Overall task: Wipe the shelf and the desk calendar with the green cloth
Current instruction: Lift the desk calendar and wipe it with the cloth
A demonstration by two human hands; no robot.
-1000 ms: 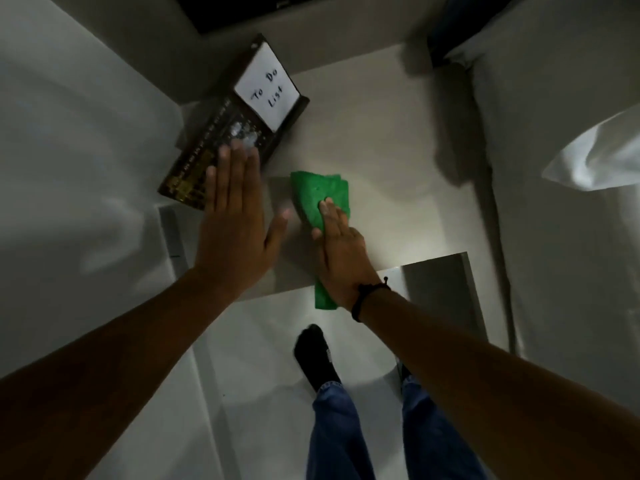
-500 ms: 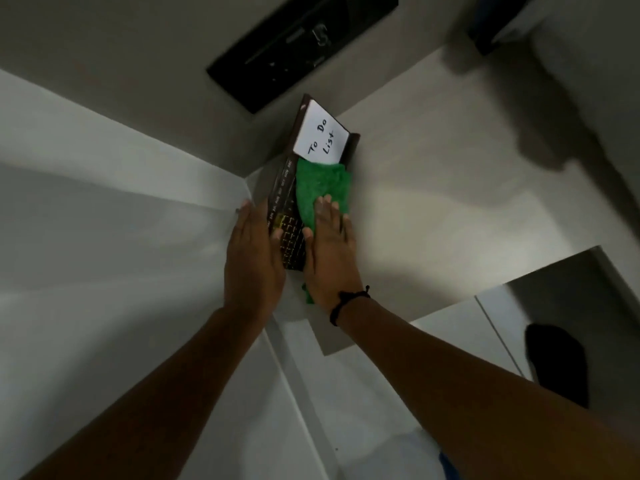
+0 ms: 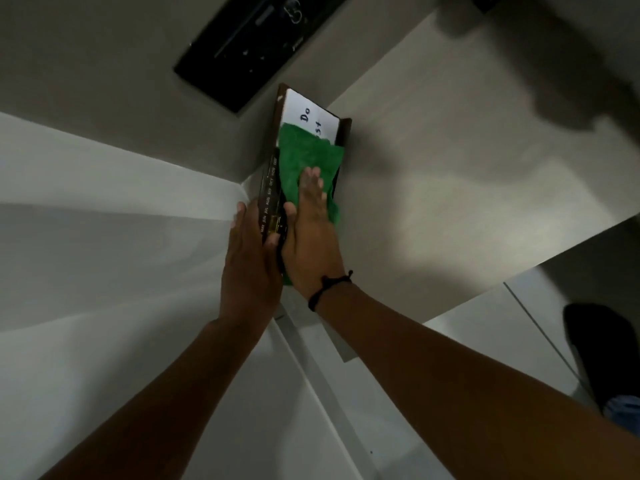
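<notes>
The dark desk calendar with month labels and a white "To Do List" card stands at the back left corner of the pale shelf. The green cloth lies spread over the calendar's face and covers the lower part of the card. My right hand presses flat on the cloth, fingers pointing up the calendar. My left hand grips the calendar's near left edge, thumb on its face.
A black panel hangs on the wall above the calendar. White wall surfaces close in on the left. The shelf's front edge runs lower right, with floor and a dark sock below it.
My right hand has slid the cloth from the shelf surface onto the calendar and up over the card. My left hand went from hovering open to holding the calendar's edge. The view turned left.
</notes>
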